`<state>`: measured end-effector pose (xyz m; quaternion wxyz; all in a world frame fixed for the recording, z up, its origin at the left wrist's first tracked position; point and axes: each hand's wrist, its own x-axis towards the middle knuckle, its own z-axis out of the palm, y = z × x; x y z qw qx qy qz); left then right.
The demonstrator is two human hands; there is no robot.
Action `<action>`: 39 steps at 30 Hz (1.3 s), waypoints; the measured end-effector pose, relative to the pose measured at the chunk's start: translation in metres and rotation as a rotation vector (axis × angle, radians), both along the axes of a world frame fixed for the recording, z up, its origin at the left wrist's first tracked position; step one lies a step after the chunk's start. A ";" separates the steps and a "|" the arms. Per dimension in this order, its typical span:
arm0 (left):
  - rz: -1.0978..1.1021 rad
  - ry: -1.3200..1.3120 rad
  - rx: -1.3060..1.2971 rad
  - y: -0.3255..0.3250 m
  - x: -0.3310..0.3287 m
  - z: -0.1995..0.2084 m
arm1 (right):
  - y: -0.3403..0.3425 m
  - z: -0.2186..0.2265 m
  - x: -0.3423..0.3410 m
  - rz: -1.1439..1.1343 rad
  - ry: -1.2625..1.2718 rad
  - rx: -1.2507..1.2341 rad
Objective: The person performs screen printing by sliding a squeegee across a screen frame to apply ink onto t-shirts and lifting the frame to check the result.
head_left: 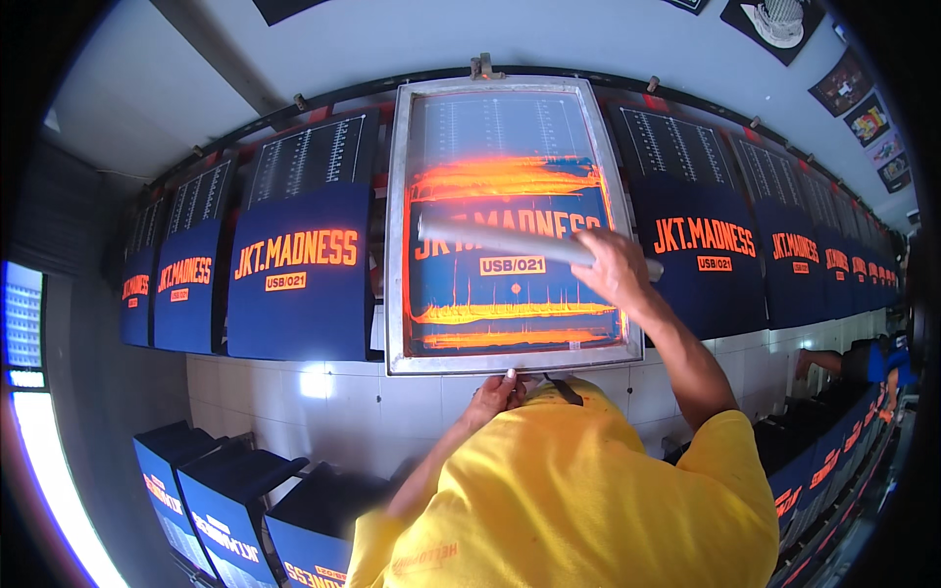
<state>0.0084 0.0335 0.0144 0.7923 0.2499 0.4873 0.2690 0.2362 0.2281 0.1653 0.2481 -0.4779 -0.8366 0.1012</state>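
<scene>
In front of me a silk-screen frame (395, 245) with a metal border lies over a dark blue printed piece. Orange ink (505, 176) is smeared in a thick band across the far part of its mesh, with thinner streaks near the close end. My right hand (613, 267) is closed round the right part of a long grey squeegee (480, 235), which slants across the screen above the orange lettering. At the near edge of the frame is my left hand (498, 394), its thumb on the metal border and its fingers partly hidden.
Dark blue printed panels (299, 265) on boards stand in a row to the left, and more panels (701, 260) continue right. A rail (353, 90) with clamps runs behind. Further panels (211, 500) lie behind on the left. At far right another person's arm (821, 361) shows.
</scene>
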 end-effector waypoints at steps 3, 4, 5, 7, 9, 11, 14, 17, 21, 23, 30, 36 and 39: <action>0.003 -0.002 -0.007 0.002 0.002 0.009 | -0.042 -0.006 -0.002 0.038 -0.071 -0.050; 0.001 0.003 -0.006 0.002 0.002 0.012 | -0.054 -0.013 -0.003 0.057 -0.053 -0.042; 0.024 -0.005 -0.016 0.001 0.003 0.014 | -0.067 -0.015 -0.004 0.062 -0.091 -0.100; 0.067 -0.023 -0.036 0.000 0.004 0.014 | -0.086 -0.022 -0.006 0.102 -0.157 -0.113; 0.004 0.023 0.007 0.002 0.000 0.005 | -0.101 -0.027 -0.007 0.125 -0.214 -0.117; -0.016 0.045 0.045 0.004 0.000 0.006 | -0.113 -0.031 -0.007 0.145 -0.272 -0.115; 0.011 0.044 0.072 0.002 0.001 0.013 | -0.127 -0.044 -0.007 0.160 -0.339 -0.083; -0.009 0.026 0.043 0.001 -0.001 0.015 | -0.128 -0.054 -0.012 0.120 -0.385 0.000; 0.001 -0.073 -0.068 0.006 -0.003 0.023 | -0.091 -0.055 -0.016 0.102 -0.351 0.032; 0.031 -0.131 -0.104 0.004 -0.002 0.024 | -0.079 -0.050 -0.016 0.118 -0.354 0.037; 0.027 -0.364 -0.213 0.002 -0.008 0.012 | -0.119 -0.031 -0.013 0.139 -0.275 -0.075; 0.040 -0.388 -0.211 0.009 -0.008 0.003 | -0.135 -0.057 -0.009 0.124 -0.359 0.033; 0.090 -0.419 -0.275 0.007 -0.008 -0.001 | -0.127 -0.054 -0.014 0.116 -0.327 0.081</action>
